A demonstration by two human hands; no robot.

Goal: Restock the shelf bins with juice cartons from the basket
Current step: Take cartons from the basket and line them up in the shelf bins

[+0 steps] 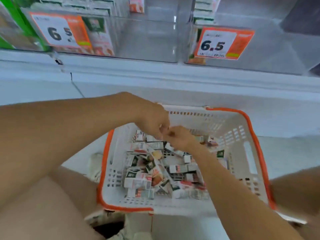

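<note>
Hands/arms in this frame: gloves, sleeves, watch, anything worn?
Nothing worn that shows. Left hand and right hand are bare, no gloves. Both forearms are bare up to the frame edge, with no sleeves, watch or bands visible. The picture is too blurred to rule out rings on the fingers.

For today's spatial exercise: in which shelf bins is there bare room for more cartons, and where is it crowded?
The left clear bin is bare right of its few cartons. The right clear bin is bare right of its price tag. The basket floor is crowded with loose cartons.
</note>
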